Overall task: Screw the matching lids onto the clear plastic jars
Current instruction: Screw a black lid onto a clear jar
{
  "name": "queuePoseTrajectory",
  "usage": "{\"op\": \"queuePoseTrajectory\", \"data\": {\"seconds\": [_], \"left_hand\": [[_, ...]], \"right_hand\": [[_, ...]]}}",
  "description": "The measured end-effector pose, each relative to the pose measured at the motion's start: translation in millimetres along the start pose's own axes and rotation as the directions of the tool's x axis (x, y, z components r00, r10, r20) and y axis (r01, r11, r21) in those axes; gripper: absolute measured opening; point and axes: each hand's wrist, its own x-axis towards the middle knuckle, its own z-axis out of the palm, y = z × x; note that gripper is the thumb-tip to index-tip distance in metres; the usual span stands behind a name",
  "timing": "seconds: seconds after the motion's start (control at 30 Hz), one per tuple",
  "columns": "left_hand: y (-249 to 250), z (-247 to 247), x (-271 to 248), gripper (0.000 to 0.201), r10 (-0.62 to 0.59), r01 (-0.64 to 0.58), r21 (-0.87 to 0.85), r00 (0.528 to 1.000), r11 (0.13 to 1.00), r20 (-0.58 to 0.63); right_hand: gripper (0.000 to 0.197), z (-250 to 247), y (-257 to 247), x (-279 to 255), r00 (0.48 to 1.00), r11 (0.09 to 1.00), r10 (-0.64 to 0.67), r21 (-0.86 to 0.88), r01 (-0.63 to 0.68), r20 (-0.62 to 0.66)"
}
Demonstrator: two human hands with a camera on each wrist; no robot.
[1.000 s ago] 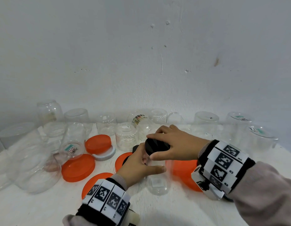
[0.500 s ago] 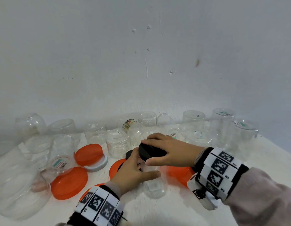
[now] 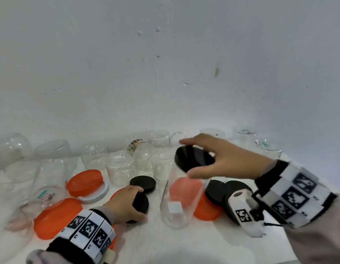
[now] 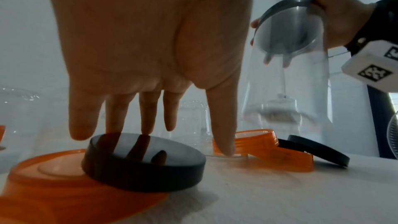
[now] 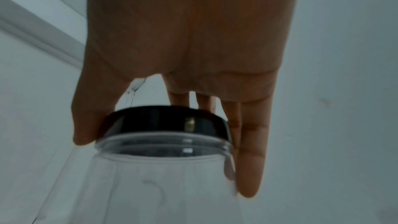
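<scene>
My right hand [image 3: 186, 159] grips a black lid [image 3: 193, 159] that sits on the mouth of a tall clear jar [image 3: 176, 202]. The jar hangs tilted from the lid, its base near the white table. In the right wrist view, thumb and fingers clasp the lid's [image 5: 165, 120] rim above the jar [image 5: 150, 176]. My left hand [image 3: 140, 203] is lower left, fingers spread over a second black lid [image 4: 146, 164] that lies on an orange lid [image 4: 53, 190]. Its fingertips touch the lid's top and its thumb points down beside the lid.
Several clear jars [image 3: 119, 168] stand upside down along the white wall. Orange lids [image 3: 85, 181] lie at the left, one on a white lid [image 3: 96, 195]. More black lids [image 3: 143, 183] and another orange lid [image 3: 205, 210] lie around the jar.
My right hand has raised the lidded jar and tipped it. My left hand has let go of the jar and dropped to the black lid on the table.
</scene>
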Motion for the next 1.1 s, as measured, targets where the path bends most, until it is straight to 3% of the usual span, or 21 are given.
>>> {"op": "queuePoseTrajectory", "data": {"seconds": [0.13, 0.3, 0.5, 0.6, 0.8, 1.1], "left_hand": [[5.3, 4.1, 3.1, 0.09, -0.054, 0.053, 0.064, 0.998, 0.997, 0.015], [6.0, 9.9, 4.2, 0.092, -0.107, 0.108, 0.054, 0.994, 0.993, -0.022], [6.1, 13.3, 5.4, 0.091, -0.195, 0.196, 0.018, 0.979, 0.98, -0.054], [5.5, 14.4, 7.7, 0.092, -0.232, 0.232, -0.016, 0.971, 0.973, -0.056], [7.9, 12.3, 10.5, 0.105, -0.269, 0.262, -0.095, 0.961, 0.96, -0.071], [11.1, 14.1, 14.0, 0.071, -0.326, 0.297, -0.155, 0.92, 0.942, -0.218]], "right_hand": [[0.082, -66.4, 25.7, -21.7, 0.965, 0.998, 0.042, 0.045, -0.031, -0.259], [0.069, -137.6, 87.7, -27.6, 0.755, 0.996, 0.087, 0.033, -0.086, -0.65], [0.076, -177.5, 169.0, -14.3, 0.608, 0.96, 0.201, 0.032, -0.276, -0.768], [0.078, -178.0, 211.0, -3.7, 0.637, 0.92, 0.303, 0.043, -0.389, -0.709], [0.075, -162.0, 281.4, 18.7, 0.786, 0.876, 0.375, -0.089, -0.474, -0.491], [0.056, -148.1, 322.7, 48.6, 0.865, 0.853, 0.391, -0.23, -0.469, -0.314]]}}
